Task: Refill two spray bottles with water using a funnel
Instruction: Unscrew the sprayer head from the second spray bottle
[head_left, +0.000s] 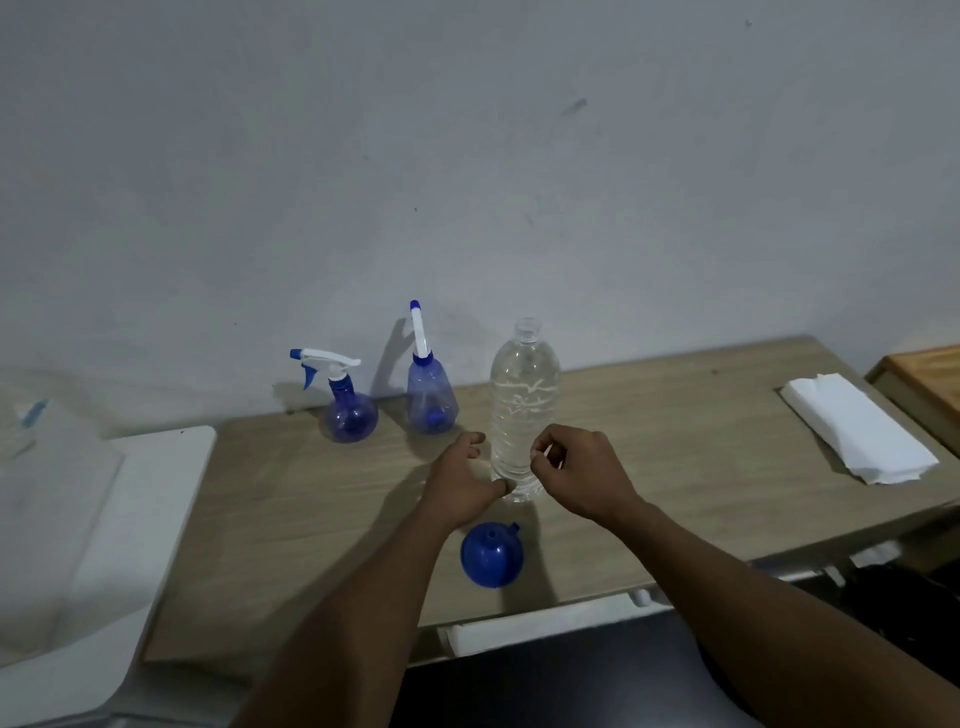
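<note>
Blue plastic makes up both spray bottles: the round spray bottle (350, 418) and the cone-shaped spray bottle (432, 402) stand upright side by side near the back edge of the wooden table (701, 467), each with its white trigger head on. Just to their right stands the clear water bottle (524, 405), upright, uncapped and mostly full. The blue funnel (492, 556) lies mouth-down near the front edge, untouched. The left hand (462, 486) sits beside the water bottle's base, fingers loose, thumb at the plastic without closing round it. The right hand (579, 475) hovers just right of that bottle, fingers curled, thumb meeting forefinger; whether it pinches something small, such as a cap, I cannot tell. A folded paper towel (857, 431) lies toward the right edge. This looks like the setup step, with neither spray bottle opened. Next, one trigger head needs unscrewing while the other hand steadies that bottle's body, before the funnel goes spout-down into its neck.
</note>
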